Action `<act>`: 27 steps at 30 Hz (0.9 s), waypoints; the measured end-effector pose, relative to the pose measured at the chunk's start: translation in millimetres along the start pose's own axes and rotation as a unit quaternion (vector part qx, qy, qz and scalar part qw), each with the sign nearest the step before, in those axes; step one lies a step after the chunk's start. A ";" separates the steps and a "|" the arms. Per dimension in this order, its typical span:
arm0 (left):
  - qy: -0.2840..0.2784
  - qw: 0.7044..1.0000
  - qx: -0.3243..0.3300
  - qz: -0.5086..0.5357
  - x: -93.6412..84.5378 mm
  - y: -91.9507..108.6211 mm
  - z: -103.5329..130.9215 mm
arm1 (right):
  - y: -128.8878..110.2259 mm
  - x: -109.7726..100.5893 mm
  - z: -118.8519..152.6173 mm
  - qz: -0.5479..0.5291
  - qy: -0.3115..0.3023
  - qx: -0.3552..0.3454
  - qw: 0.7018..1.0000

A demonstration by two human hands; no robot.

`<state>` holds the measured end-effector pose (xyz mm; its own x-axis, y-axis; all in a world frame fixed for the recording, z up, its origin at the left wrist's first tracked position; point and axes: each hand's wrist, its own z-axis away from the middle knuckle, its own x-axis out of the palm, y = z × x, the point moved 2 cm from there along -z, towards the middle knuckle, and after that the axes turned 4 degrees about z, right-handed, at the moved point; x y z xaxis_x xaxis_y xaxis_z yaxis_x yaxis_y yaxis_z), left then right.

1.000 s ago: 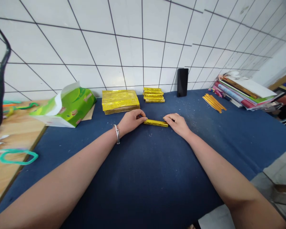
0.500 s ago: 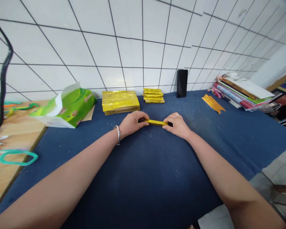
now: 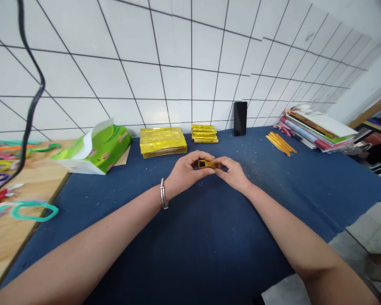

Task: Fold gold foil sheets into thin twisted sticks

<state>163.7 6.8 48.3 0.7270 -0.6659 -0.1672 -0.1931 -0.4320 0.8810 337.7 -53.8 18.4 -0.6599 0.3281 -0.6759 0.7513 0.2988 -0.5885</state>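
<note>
Between my two hands is a small piece of folded gold foil paper (image 3: 205,164), its left end showing a squarish hollow opening. My left hand (image 3: 190,169), with a silver bangle at the wrist, pinches it between thumb above-and-below fingers. The fingertips of my right hand (image 3: 231,171) close on its right end and hide that part. Just behind my hands lie a thick stack of gold foil sheets (image 3: 163,142) and a smaller pile of folded gold strips (image 3: 204,134).
A black phone (image 3: 240,118) leans on the tiled wall. Gold strips (image 3: 281,143) lie to the right, near stacked books (image 3: 314,129). A green package (image 3: 97,148) stands at left, beside a wooden board (image 3: 47,186) with colourful pipe-cleaner-like strands. Dark blue cloth (image 3: 193,245) covers the table.
My hands have come closer together. The gold foil piece, earlier a long flat strip stretched between them, now shows an open squarish end. The view has shifted slightly.
</note>
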 end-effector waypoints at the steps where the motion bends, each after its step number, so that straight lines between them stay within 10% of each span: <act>1: -0.008 1.000 0.005 -0.006 1.7 2.1 1.2 | -0.7 1.9 1.1 -0.004 -0.004 -0.002 1.000; 13: 0.003 0.998 0.036 -0.045 1.3 0.7 1.7 | -0.6 6.6 4.8 0.016 0.010 0.014 1.000; 27: -0.020 0.993 -0.048 -0.102 -21.8 -50.1 -4.1 | -15.2 -9.9 3.6 -0.005 0.156 0.010 0.988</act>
<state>160.2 45.4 9.6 0.7170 -0.5954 -0.3624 0.0210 -0.5013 0.8650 332.8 -64.8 32.5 -0.6353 0.5867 -0.5022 0.7429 0.2864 -0.6051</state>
